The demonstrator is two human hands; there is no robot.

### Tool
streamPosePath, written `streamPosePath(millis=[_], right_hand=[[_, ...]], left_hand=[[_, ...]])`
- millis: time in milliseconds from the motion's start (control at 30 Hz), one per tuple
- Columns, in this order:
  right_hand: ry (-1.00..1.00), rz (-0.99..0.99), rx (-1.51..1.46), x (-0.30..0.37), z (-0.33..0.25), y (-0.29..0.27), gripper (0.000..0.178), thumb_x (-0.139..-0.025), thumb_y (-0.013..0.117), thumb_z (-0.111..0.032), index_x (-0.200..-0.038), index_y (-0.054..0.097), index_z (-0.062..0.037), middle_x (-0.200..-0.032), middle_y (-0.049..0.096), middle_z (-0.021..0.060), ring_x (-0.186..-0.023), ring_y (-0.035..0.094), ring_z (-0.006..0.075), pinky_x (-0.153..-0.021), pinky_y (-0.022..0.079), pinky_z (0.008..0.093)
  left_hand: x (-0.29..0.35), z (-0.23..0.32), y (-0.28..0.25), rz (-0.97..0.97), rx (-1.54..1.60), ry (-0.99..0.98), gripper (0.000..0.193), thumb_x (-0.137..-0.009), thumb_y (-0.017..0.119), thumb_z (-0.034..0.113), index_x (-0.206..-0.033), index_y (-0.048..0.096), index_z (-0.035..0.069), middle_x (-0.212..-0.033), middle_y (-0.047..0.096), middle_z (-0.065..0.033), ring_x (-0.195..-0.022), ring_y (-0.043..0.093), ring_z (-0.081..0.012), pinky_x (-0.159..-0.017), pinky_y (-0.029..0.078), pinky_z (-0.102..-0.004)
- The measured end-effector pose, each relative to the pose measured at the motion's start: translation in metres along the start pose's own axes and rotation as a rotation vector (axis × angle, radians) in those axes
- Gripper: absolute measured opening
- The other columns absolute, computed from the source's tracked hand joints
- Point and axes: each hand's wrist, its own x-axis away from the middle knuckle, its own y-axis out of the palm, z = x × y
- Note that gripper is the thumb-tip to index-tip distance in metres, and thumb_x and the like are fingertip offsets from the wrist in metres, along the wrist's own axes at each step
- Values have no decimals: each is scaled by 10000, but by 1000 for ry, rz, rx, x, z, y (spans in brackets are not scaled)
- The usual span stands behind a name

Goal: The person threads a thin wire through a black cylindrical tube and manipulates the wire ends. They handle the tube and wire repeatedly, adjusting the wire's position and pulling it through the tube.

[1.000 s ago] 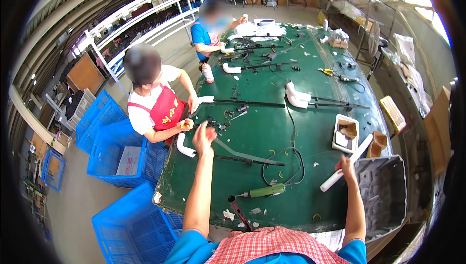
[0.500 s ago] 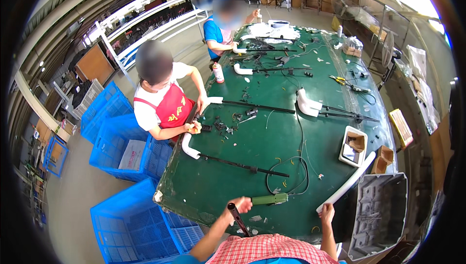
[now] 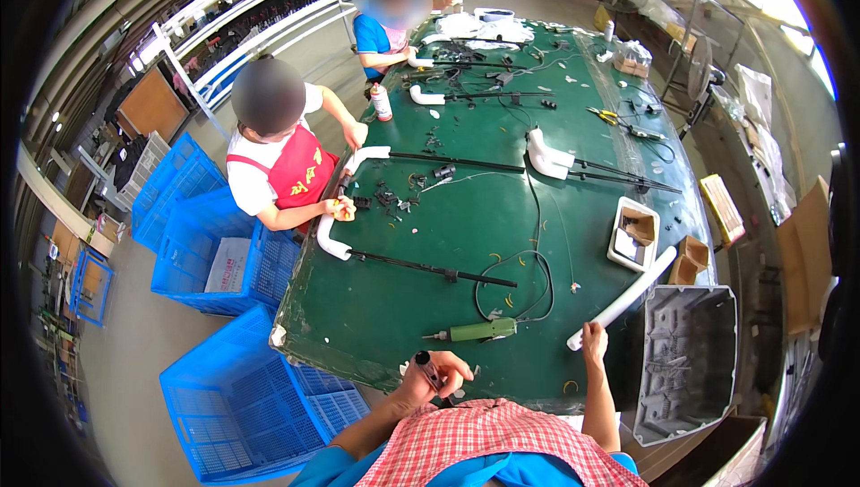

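Note:
My left hand [image 3: 439, 374] is closed around a dark tube [image 3: 423, 359], whose open end points up near the table's front edge. Just beyond it lies a green electric screwdriver [image 3: 484, 330], bit to the left, its cord looping away behind. The fingers of my right hand [image 3: 594, 341] grip the near end of a long white tube [image 3: 632, 292], which slants away to the right over the tabletop. Past the screwdriver, a black-rodded part with a curved white-wrapped end [image 3: 333, 246] lies along the table's left side.
A grey bin [image 3: 690, 366], a white tray [image 3: 634, 234] and a small carton [image 3: 689, 260] stand at right. Small black parts [image 3: 387, 196] lie scattered on the green table [image 3: 448, 218]. Two co-workers stand along the left side, near blue crates [image 3: 228, 397]. Pliers [image 3: 604, 116] lie farther back.
My left hand has drawn back toward me from the screwdriver, which now lies apart from it. The dark tube has tipped more upright. My right hand still holds the white tube; the view has shifted.

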Motion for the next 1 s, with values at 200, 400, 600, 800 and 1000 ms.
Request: streamPosePath(millis=[200, 400, 600, 800, 1000], right_hand=[[-211, -202, -277, -29, -138, -32, 257, -929, 571, -242, -897, 636, 5, -621, 595, 69, -542, 573, 143, -521, 455, 294], [-313, -183, -459, -89, -217, -21, 246, -940, 572, -239, -961, 636, -2, -682, 610, 66, -615, 576, 124, -601, 471, 276], [-259, -154, -578, -181, -231, 34, 251, -950, 565, -272, -1040, 623, -45, -753, 596, 8, -666, 549, 75, -550, 445, 245], [-284, 71, -334, -287, -205, 116, 179, -888, 596, -216, -964, 677, -76, -874, 655, 128, -783, 634, 303, -724, 498, 386], [-375, 77, 26, -344, -187, 152, 210, -847, 624, -173, -1051, 656, -140, -1063, 607, 99, -971, 574, 310, -814, 500, 408]], left_hand=[[-32, -34, 31, 178, 91, -3, 604, -1005, 404, 468, -864, 642, -69, -490, 456, -19, -408, 415, -77, -430, 312, -220], [-61, -39, 61, -26, 100, -377, 535, -988, 461, 470, -921, 641, -29, -583, 514, -10, -473, 425, -45, -440, 297, -195], [-87, -41, 41, -1, 50, -350, 586, -976, 472, 478, -865, 641, -72, -577, 558, -99, -448, 468, -109, -456, 347, -244], [-110, -50, 18, -94, 175, -428, 538, -938, 547, 487, -1027, 662, -31, -756, 588, -28, -620, 467, -78, -556, 350, -232], [-130, -71, -4, 15, 336, -513, 449, -963, 541, 363, -1143, 595, -44, -754, 560, -37, -694, 507, -88, -630, 377, -231]])
